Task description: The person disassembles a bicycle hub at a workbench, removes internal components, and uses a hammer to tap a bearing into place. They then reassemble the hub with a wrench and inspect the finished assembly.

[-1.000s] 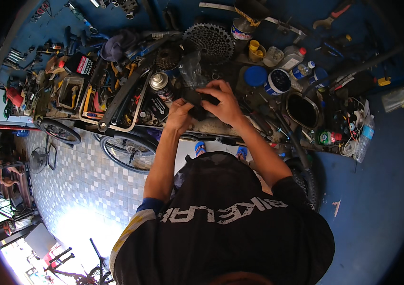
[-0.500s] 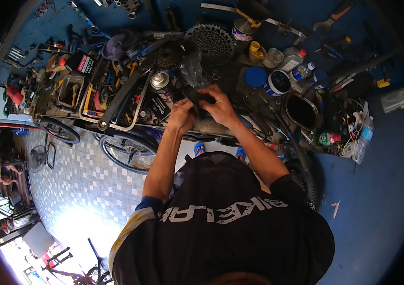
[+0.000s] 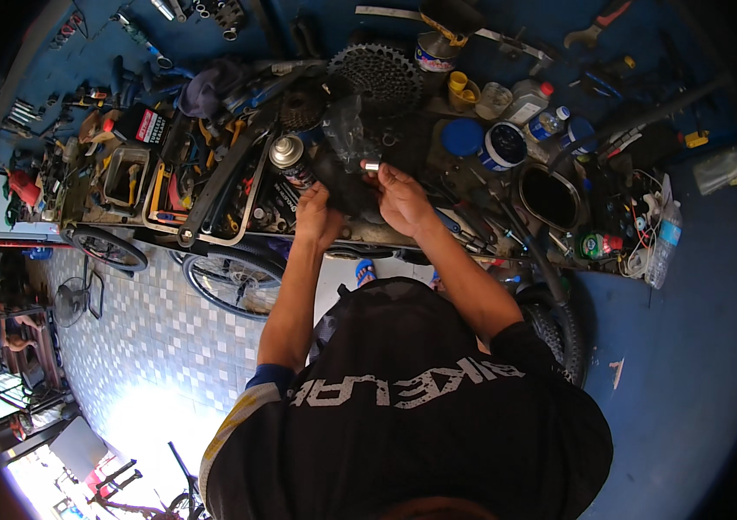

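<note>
Between thumb and fingertips, my right hand (image 3: 403, 201) pinches a small silver metal cylinder (image 3: 372, 165) above the cluttered workbench. My left hand (image 3: 320, 217) is beside it with curled fingers, close to the base of a spray can (image 3: 287, 154). Whatever those fingers may hold is hidden. Beyond my hands a crumpled clear plastic bag (image 3: 345, 128) lies near a large toothed bicycle cassette (image 3: 375, 76). A dark box (image 3: 283, 192) lies under the can, next to my left hand.
Left of the can stands a tray (image 3: 243, 227) of tools. To the right are an open tub (image 3: 504, 147), a blue lid (image 3: 462, 137), bottles (image 3: 528, 102) and a dark oval container (image 3: 550, 198). A bicycle wheel (image 3: 234, 282) leans below the bench edge.
My hands have moved apart; before, they were together on a dark object. The silver cylinder now shows in my right fingertips. My left hand has shifted slightly left, toward the spray can.
</note>
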`<act>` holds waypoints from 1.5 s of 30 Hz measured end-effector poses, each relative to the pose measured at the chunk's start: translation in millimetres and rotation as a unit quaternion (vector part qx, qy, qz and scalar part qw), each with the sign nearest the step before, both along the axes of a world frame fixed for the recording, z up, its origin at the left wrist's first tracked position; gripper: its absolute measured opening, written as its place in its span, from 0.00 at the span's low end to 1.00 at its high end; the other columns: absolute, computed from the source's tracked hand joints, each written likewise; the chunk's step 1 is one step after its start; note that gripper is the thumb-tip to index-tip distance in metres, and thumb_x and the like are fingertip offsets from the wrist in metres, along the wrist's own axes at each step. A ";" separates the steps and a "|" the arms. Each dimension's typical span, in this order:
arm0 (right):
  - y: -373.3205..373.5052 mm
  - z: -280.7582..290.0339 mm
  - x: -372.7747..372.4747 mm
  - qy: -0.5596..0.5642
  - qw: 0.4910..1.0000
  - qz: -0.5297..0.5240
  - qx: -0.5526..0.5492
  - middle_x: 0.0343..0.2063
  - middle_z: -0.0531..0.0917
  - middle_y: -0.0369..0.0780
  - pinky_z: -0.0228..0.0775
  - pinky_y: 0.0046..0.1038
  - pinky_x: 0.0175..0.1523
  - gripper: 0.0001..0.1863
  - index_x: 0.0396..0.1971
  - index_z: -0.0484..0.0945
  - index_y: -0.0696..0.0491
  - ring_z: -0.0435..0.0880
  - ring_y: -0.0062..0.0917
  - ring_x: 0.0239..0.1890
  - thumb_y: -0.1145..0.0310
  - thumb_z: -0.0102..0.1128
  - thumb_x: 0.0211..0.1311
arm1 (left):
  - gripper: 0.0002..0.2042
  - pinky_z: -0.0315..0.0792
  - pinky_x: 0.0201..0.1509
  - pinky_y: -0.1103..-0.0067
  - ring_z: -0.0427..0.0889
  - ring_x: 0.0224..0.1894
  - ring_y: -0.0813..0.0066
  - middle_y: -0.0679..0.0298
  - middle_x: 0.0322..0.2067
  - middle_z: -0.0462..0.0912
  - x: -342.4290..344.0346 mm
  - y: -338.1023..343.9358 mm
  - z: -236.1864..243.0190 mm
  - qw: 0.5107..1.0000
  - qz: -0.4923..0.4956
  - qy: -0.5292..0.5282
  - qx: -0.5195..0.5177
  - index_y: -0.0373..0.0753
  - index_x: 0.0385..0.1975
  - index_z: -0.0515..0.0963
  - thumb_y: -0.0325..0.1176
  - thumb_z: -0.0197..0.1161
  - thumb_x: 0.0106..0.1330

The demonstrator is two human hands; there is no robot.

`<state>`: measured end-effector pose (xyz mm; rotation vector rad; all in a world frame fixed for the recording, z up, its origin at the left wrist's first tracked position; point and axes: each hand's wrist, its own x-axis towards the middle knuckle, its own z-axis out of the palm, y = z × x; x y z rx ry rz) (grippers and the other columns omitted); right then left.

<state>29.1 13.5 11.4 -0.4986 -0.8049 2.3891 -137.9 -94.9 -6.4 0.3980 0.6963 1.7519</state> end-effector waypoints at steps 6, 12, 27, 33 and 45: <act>1.9 8.4 4.5 -0.115 0.993 0.025 0.014 0.46 0.89 0.35 0.74 0.29 0.57 0.21 0.51 0.86 0.54 0.84 0.20 0.50 0.50 0.62 0.78 | 0.17 0.76 0.60 0.74 0.85 0.51 0.66 0.62 0.51 0.86 8.0 -4.1 4.0 0.961 0.082 0.252 -0.080 0.32 0.54 0.80 0.22 0.66 0.65; -13.6 36.5 11.7 -0.396 0.851 0.112 0.327 0.33 0.90 0.39 0.75 0.32 0.46 0.28 0.37 0.89 0.57 0.88 0.29 0.40 0.44 0.59 0.77 | 0.12 0.76 0.40 0.72 0.83 0.35 0.61 0.52 0.33 0.80 19.7 -14.2 30.0 0.755 0.100 0.647 -0.043 0.31 0.42 0.79 0.22 0.70 0.59; -42.0 42.7 29.8 -0.253 0.826 -0.001 0.504 0.39 0.82 0.40 0.76 0.28 0.40 0.20 0.57 0.84 0.53 0.84 0.26 0.39 0.60 0.71 0.71 | 0.08 0.69 0.35 0.83 0.75 0.30 0.86 0.70 0.29 0.85 18.9 -18.4 -2.9 0.925 0.136 0.307 -0.177 0.32 0.37 0.86 0.30 0.64 0.76; -35.9 43.1 20.1 -0.301 0.752 -0.057 0.584 0.38 0.83 0.41 0.79 0.35 0.44 0.17 0.54 0.84 0.51 0.87 0.35 0.39 0.65 0.71 0.67 | 0.08 0.73 0.37 0.83 0.80 0.30 0.81 0.67 0.36 0.87 28.5 -15.0 19.4 0.984 0.047 0.065 -0.161 0.35 0.48 0.82 0.32 0.63 0.78; -19.3 30.2 15.5 -0.128 0.951 -0.052 0.276 0.38 0.86 0.31 0.73 0.21 0.38 0.08 0.45 0.82 0.52 0.84 0.17 0.38 0.71 0.71 0.69 | 0.11 0.75 0.63 0.68 0.83 0.58 0.66 0.57 0.55 0.85 16.9 -28.3 16.1 0.996 0.050 -0.036 -0.068 0.35 0.55 0.80 0.30 0.57 0.80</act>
